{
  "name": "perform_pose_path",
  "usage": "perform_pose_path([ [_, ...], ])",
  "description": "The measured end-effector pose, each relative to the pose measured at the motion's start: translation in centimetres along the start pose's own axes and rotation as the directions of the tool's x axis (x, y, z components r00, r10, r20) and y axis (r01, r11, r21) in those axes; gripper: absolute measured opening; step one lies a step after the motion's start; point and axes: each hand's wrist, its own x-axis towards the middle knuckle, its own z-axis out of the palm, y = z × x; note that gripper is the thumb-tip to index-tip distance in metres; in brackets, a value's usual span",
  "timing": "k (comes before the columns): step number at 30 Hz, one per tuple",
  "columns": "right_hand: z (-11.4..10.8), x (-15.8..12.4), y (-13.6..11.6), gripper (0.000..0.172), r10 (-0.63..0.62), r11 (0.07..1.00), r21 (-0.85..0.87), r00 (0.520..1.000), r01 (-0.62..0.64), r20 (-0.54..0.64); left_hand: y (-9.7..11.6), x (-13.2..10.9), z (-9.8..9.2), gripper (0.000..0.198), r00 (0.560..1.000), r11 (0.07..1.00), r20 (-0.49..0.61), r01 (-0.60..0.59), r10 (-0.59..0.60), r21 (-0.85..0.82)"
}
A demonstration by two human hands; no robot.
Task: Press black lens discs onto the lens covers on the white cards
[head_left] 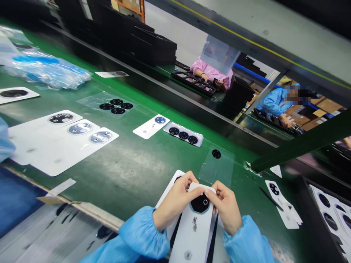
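My left hand [175, 201] and my right hand [227, 207] both grip the top end of a white phone back panel [183, 237], one on each side. Both thumbs press at the upper edge of the black camera-shaped piece [200, 205] on this panel. Small dark lettering and a round mark show lower down the panel. Beneath my hands lie more white panels, partly hidden. Just beyond my hands a clear film sheet [215, 166] carries a single black camera piece [216, 153].
White panels with camera pieces [60, 157] lie left, below clear plastic bags [49, 69]. Beyond are a strip [178, 138] and a film [93, 102] with black pieces. A tray [307, 204] of panels stands right, near a green post [296, 146]. Co-workers sit across the line.
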Motion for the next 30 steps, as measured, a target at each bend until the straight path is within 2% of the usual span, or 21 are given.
perform_pose_path([
  [3, -0.2, -0.8, -0.2, 0.035, -0.038, 0.998, 0.051, 0.999, 0.037, 0.018, 0.4, 0.3, -0.3, 0.029, 0.996, 0.998, -0.069, -0.057, 0.057, 0.0],
  [5, -0.5, -1.9, -0.3, 0.032, -0.051, 0.998, 0.054, 0.993, 0.045, 0.108, 0.9, 0.7, -0.8, 0.029, 0.978, 0.993, -0.176, -0.113, 0.108, -0.016],
  [7, -1.2, -2.8, -0.3, 0.029, -0.001, 1.0, 0.006, 0.976, -0.001, 0.22, 1.4, 1.1, -1.3, 0.029, 0.96, 0.989, -0.247, -0.147, 0.133, -0.036],
  [9, -2.4, -3.0, -0.6, 0.031, 0.051, 0.998, -0.038, 0.973, -0.044, 0.226, 1.6, 1.4, -1.7, 0.026, 0.955, 0.986, -0.246, -0.168, 0.165, 0.009],
  [11, -4.4, -1.6, -1.2, 0.034, 0.014, 0.999, -0.042, 0.999, -0.012, 0.05, 1.3, 1.6, -1.8, 0.032, 0.948, 0.957, -0.189, -0.222, 0.257, 0.188],
  [12, -5.6, -0.3, -1.6, 0.035, -0.041, 0.998, -0.055, 0.995, 0.036, -0.096, 1.0, 1.6, -1.8, 0.038, 0.942, 0.912, -0.118, -0.266, 0.315, 0.312],
  [13, -7.0, 1.4, -2.0, 0.039, -0.105, 0.993, -0.074, 0.958, 0.089, -0.265, 0.5, 1.6, -1.7, 0.043, 0.933, 0.843, -0.016, -0.317, 0.359, 0.434],
  [14, -8.4, 3.4, -2.4, 0.04, -0.135, 0.99, -0.082, 0.921, 0.113, -0.365, 0.0, 1.6, -1.5, 0.047, 0.923, 0.761, 0.106, -0.367, 0.37, 0.535],
  [16, -11.2, 7.9, -2.9, 0.034, -0.123, 0.991, -0.097, 0.881, 0.088, -0.456, -1.1, 1.6, -1.2, 0.057, 0.897, 0.617, 0.316, -0.442, 0.309, 0.651],
  [17, -12.3, 10.1, -3.0, 0.031, -0.097, 0.993, -0.105, 0.871, 0.053, -0.481, -1.7, 1.6, -1.0, 0.062, 0.887, 0.572, 0.373, -0.46, 0.272, 0.679],
  [19, -14.0, 14.2, -3.0, 0.025, -0.027, 0.992, -0.122, 0.863, -0.04, -0.504, -2.7, 1.7, -0.7, 0.071, 0.877, 0.529, 0.412, -0.478, 0.248, 0.701],
  [23, -14.8, 19.7, -1.8, 0.028, 0.053, 0.969, -0.183, 0.864, -0.166, -0.5, -3.4, 2.1, -0.5, 0.068, 0.858, 0.522, 0.431, -0.512, 0.279, 0.682],
  [27, -14.8, 21.3, -0.7, 0.03, 0.017, 0.93, -0.315, 0.878, -0.19, -0.479, -3.0, 2.2, -0.7, 0.076, 0.861, 0.51, 0.429, -0.508, 0.273, 0.694],
  [30, -15.2, 20.8, -0.5, 0.031, -0.067, 0.871, -0.463, 0.894, -0.164, -0.444, -2.2, 1.8, -0.8, 0.082, 0.875, 0.617, 0.441, -0.463, 0.201, 0.637],
])
